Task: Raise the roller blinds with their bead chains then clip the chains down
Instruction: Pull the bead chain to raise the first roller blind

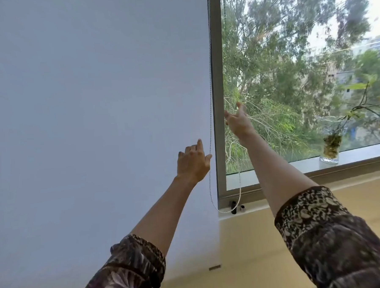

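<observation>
A pale grey roller blind (pixel 95 126) hangs lowered over the left window, down to the sill. Its white bead chain (pixel 210 125) runs down the blind's right edge and loops to a black clip (pixel 233 205) on the sill. My left hand (pixel 193 163) is raised against the blind, thumb touching the chain's left strand, fingers loosely spread. My right hand (pixel 238 119) is higher, in front of the bare right window, fingers apart, beside the chain's right strand (pixel 239 185). Whether it touches that strand I cannot tell.
A grey window frame post (pixel 218 98) divides the blind from the uncovered pane (pixel 302 72), which shows trees. A glass vase with a plant (pixel 330 149) stands on the window ledge at right. A pale wooden sill (pixel 277 238) runs below.
</observation>
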Motion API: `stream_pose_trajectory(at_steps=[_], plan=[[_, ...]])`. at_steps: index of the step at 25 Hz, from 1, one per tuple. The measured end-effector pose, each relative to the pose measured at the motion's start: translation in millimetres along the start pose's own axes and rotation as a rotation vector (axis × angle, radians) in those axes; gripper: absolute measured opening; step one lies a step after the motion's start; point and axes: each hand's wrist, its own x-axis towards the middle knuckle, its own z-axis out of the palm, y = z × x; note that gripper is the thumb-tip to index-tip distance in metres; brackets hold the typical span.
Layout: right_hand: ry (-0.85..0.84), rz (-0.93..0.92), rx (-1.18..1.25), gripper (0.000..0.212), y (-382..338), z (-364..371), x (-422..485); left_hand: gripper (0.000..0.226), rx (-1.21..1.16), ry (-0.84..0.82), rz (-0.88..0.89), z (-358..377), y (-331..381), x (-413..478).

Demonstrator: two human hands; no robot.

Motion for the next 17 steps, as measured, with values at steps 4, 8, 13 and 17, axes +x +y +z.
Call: stream_pose_trajectory(at_steps=[4, 8, 13, 17], plan=[[0.005, -0.043, 0.021, 0.043, 0.3, 11.6, -13.2, 0.061, -0.015, 0.02, 0.006, -6.1, 7.1, 7.0], [0.157, -0.187, 0.022, 0.029, 9.3, 17.9, -28.5, 0.054, -0.156, 0.046, -0.006, -18.7, 19.3, 12.2], [0.239, -0.29, -0.186, 0.028, 10.6, 29.7, -51.6, 0.038, -0.579, 0.168, -0.169, -58.5, 32.4, 22.9], [0.239, -0.316, -0.25, 0.027, 15.7, 47.6, -76.7, 0.038, -1.167, 0.178, -0.223, -98.3, 47.4, 30.9]])
